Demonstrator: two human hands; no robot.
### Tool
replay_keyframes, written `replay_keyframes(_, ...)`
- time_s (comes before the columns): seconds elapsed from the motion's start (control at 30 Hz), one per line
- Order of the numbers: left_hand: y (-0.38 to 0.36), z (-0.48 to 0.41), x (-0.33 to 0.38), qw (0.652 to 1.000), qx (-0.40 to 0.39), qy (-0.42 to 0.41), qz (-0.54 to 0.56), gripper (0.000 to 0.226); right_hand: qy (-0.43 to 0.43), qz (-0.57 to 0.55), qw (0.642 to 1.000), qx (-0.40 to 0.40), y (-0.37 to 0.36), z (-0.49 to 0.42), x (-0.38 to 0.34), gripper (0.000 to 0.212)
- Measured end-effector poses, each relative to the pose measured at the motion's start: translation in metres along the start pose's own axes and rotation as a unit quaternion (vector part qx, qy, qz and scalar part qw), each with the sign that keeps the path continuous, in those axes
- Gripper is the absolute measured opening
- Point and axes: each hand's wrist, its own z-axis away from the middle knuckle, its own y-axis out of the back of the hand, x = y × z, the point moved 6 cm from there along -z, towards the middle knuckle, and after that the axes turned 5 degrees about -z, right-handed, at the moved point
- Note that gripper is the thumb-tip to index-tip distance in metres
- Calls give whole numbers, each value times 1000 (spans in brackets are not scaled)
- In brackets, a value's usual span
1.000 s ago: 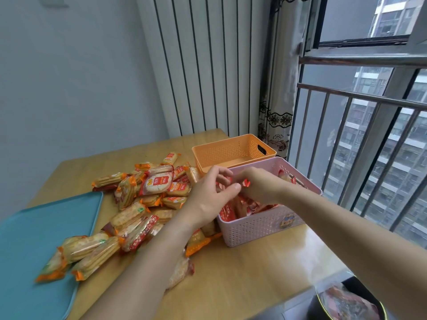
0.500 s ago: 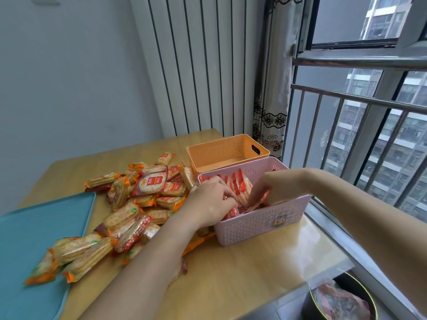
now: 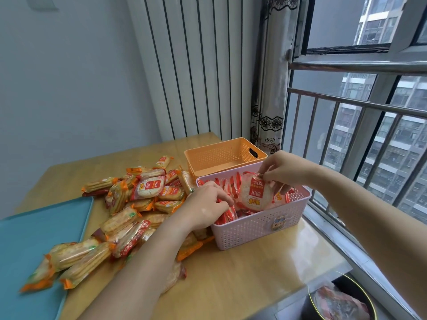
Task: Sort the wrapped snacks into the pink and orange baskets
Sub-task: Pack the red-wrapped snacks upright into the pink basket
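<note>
Hands at the pink basket (image 3: pixel 258 229), a round snack held above it.

Right hand (image 3: pixel 280 168) pinches the top edge of a round red-and-white wrapped snack (image 3: pixel 254 194), its grip narrow on the wrapper, holding the packet upright over the pink basket near the counter's (image 3: pixel 242 278) right edge. Left hand (image 3: pixel 205 205) reaches over the basket's left rim with fingers curled down among the red packets (image 3: pixel 227 214) standing inside; whether its grip holds one of them I cannot tell. Just behind the pink basket, touching it, sits the orange basket (image 3: pixel 221 155). A loose pile of wrapped snacks (image 3: pixel 129 209) spreads across the middle of the counter, its near end lying on the teal tray (image 3: pixel 27 236) at the left edge.
</note>
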Motion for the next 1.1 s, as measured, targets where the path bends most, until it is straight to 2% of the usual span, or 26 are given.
replay_keyframes(0.07,0,0,0,1000,1,1,0,28,-14,-2,999,33,0,0,-3,10)
replay_keyframes(0.13,0,-1,0,1000,4,2,0,28,-17,13,999,28,-9,1,-9,9)
replay_keyframes(0.23,0,-1,0,1000,12,4,2,29,42,124,991,-4,-18,2,-24,14)
replay_keyframes(0.33,1,0,-1,1000,15,9,8,28,105,199,974,32,-6,4,-35,17)
replay_keyframes(0.4,2,1,-1,1000,15,9,11,28,130,190,972,43,-1,4,-38,20)
replay_keyframes(0.47,2,1,0,1000,18,11,10,28,133,175,976,9,-11,3,-39,29)
replay_keyframes(0.57,6,1,4,998,64,9,16,26,143,193,971,-10,-33,-2,-37,32)
replay_keyframes(0.67,13,4,10,984,161,-9,77,18,152,147,977,37,-44,-7,-35,27)
replay_keyframes(0.73,12,3,15,979,181,-27,95,11,163,119,977,69,-48,-10,-33,24)
replay_keyframes(0.8,8,-2,20,978,180,-37,95,9,160,77,978,108,-50,-13,-27,23)
replay_keyframes(0.87,6,-9,22,979,173,-46,102,6,120,24,984,133,-48,-16,-17,25)
replay_keyframes(0.9,5,-11,22,980,164,-52,97,5,95,-14,988,118,-47,-16,-11,24)
replay_keyframes(1.0,4,-17,22,990,117,-66,29,10,55,-175,983,-18,-43,-8,-5,12)
replay_keyframes(1.03,5,-18,22,993,99,-67,7,12,52,-176,983,-25,-33,-6,-3,9)
replay_keyframes(1.1,9,-20,24,994,77,-70,-32,13,57,-79,994,47,-4,-6,3,11)
